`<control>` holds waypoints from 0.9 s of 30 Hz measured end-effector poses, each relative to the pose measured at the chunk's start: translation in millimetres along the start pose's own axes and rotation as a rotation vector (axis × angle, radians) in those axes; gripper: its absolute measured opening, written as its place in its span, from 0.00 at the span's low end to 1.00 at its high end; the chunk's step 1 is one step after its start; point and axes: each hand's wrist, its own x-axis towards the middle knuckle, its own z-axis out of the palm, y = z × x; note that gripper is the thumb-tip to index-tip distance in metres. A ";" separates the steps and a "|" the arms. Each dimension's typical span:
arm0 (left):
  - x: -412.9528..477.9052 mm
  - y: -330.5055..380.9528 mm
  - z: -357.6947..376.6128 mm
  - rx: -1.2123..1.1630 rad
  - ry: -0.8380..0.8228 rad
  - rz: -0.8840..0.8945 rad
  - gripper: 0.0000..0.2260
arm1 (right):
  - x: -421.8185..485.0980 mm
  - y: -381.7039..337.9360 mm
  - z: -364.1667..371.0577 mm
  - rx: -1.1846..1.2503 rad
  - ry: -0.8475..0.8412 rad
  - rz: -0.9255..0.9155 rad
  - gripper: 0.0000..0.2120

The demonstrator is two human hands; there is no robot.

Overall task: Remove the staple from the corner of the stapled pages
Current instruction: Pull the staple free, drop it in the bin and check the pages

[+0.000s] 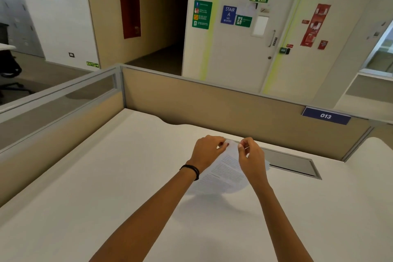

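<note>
The stapled pages, white sheets with printed text, are held up off the white desk, casting a shadow below. My left hand pinches the far top edge on the left side. My right hand pinches the same far edge just to the right, fingertips close to the left hand's. The staple itself is too small to make out and is hidden among the fingers. A dark band sits on my left wrist.
A grey cable hatch is set into the desk right behind the pages. Beige partition walls enclose the desk at the back and left, with a blue "013" label at the right.
</note>
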 end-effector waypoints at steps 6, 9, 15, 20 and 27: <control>-36.1 2.7 -38.6 0.139 0.027 -0.095 0.14 | -37.8 -11.7 -2.8 0.123 -0.070 -0.045 0.03; -65.2 -5.0 -63.7 0.200 0.068 -0.177 0.13 | -65.7 -17.4 6.1 0.209 -0.154 -0.069 0.03; -143.8 -27.1 -125.3 0.110 0.174 -0.371 0.09 | -134.5 -33.3 43.5 0.334 -0.410 -0.089 0.07; -206.8 -57.7 -184.4 0.009 0.298 -0.512 0.08 | -187.5 -52.0 65.7 0.326 -0.628 -0.150 0.10; -259.7 -94.4 -268.7 0.112 0.411 -0.554 0.10 | -236.4 -80.1 101.4 0.264 -0.840 -0.177 0.12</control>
